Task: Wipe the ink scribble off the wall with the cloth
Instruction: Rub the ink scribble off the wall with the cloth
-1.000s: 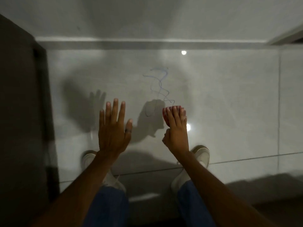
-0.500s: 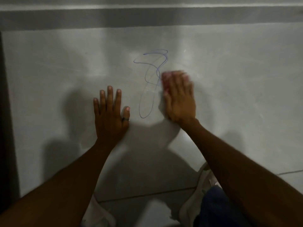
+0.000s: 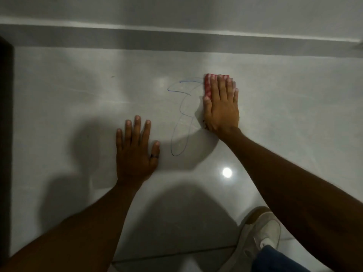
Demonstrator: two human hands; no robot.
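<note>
A blue ink scribble [image 3: 181, 118] loops down the glossy pale wall [image 3: 294, 114]. Its upper strokes look faint. My right hand [image 3: 221, 107] presses flat on a red patterned cloth [image 3: 207, 86], which shows only along the fingers' left edge and at the fingertips. The cloth sits at the scribble's upper right end. My left hand [image 3: 135, 152] lies flat on the wall with fingers spread, just left of the scribble's lower loop. It wears a dark ring and holds nothing.
A grey band [image 3: 176, 41] runs across the wall above the scribble. A dark vertical edge [image 3: 5, 134] stands at far left. A white shoe [image 3: 261, 234] and blue trouser leg show at the bottom right, near a tile joint.
My right hand has slid the cloth up and to the right along the scribble. The right part of the top loop is gone or covered. My left hand stays flat on the wall.
</note>
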